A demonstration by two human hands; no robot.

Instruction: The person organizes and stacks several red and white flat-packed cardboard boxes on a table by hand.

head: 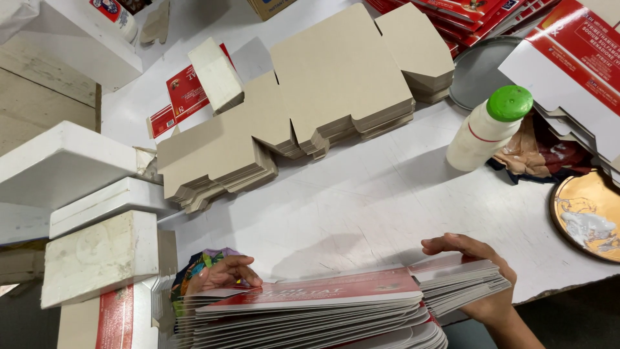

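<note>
Stack of flat red-and-white cartons (323, 307) sits at the near table edge, held btwn both hands. Left hand (223, 273) rests on the stack's left end, fingers curled over the top sheet. Right hand (481, 278) cups the right end — fingers bent over the top, palm under/behind the fanned edges. Both grip the stack, neither fully closed.

Beyond, mid-table: two piles of plain brown die-cut blanks (323, 84), print side down, w/ a red-and-white carton (184, 97) poking out at their left. White bottle w/ green cap (487, 126) stands right of them, beside a crumpled rag (536, 152). Grey round tray (478, 71) behind it. More red-and-white cartons (575, 58) at top right. Gold round plate (591, 216) w/ white paste at right edge. White blocks (77, 194) stacked at left on the table (361, 200).
</note>
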